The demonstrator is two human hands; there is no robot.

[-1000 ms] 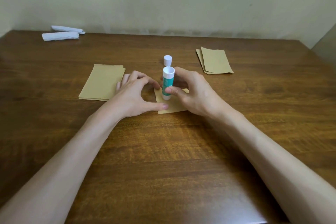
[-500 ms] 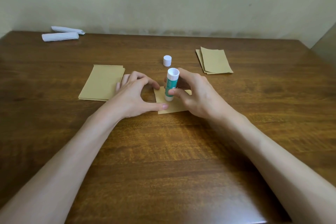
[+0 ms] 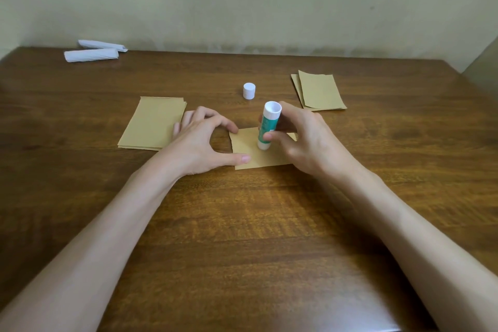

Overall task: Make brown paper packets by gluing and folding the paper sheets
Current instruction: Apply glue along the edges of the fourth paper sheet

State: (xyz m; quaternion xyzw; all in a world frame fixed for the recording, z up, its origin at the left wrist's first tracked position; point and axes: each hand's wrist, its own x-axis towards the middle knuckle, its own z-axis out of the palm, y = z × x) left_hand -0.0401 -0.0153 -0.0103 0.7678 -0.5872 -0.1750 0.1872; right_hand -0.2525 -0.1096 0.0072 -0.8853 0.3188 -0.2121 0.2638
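On the brown sheet (image 3: pixel 269 160), the glue stick (image 3: pixel 267 127) stands nearly upright with its tip down on the paper near the sheet's middle. Right hand (image 3: pixel 310 140) grasps the stick, thumb and fingers wrapped round its barrel. Left hand (image 3: pixel 199 143) grips nothing: its thumb tip and forefinger tip press down on the sheet's left edge to pin it flat. Cap (image 3: pixel 249 91) is off and stands just behind the sheet. A stack of flat brown papers (image 3: pixel 153 123) lies just left of the sheet, and a smaller pile (image 3: pixel 319 90) lies behind and to the right. Two white rolls (image 3: pixel 91 54) lie far behind and to the left.

Step, as I judge it: gluing, with the fold not yet made. Can't tell how much glue is down. Next move likely needs the stick drawn along the strip to be stuck, with the left hand pinning so the paper doesn't drag. Then lift the stick clear and fold.
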